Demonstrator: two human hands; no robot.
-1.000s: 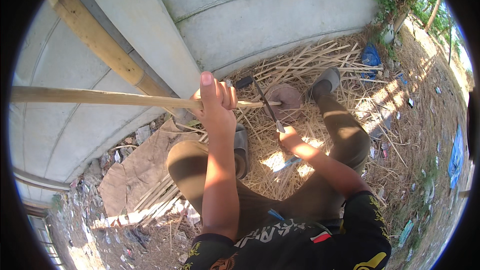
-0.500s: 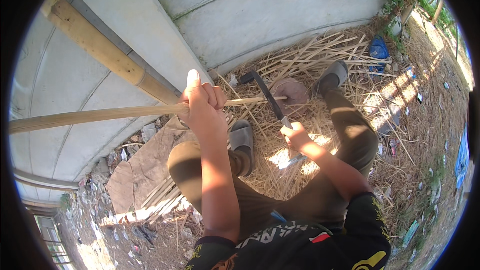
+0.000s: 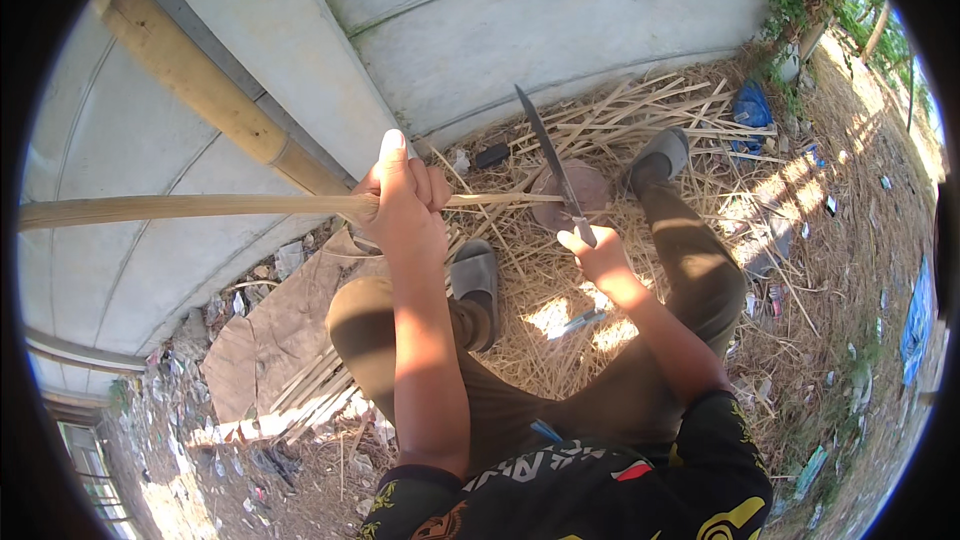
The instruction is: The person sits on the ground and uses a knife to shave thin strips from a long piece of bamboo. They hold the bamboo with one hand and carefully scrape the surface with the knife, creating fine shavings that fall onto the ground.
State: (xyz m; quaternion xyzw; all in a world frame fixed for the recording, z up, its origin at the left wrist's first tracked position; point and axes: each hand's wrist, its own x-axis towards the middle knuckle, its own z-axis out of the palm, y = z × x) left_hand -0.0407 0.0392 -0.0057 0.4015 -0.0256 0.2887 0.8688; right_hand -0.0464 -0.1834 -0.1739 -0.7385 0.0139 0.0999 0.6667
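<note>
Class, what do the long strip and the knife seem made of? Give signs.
Long strip: probably unpainted bamboo or wood, from its pale straw colour. Knife: apparently metal blade, thin, dark and dull; handle material unclear.

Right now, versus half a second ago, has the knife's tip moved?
Yes. Judged against the round block, the knife has its tip farther up the picture, toward the grey wall.

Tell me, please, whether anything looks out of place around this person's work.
Yes, a crumpled blue plastic bag lies at the right edge of the scattered bamboo strips, looking like stray litter. The knife in the right hand and long strip in the left hand show no obvious damage.
</note>
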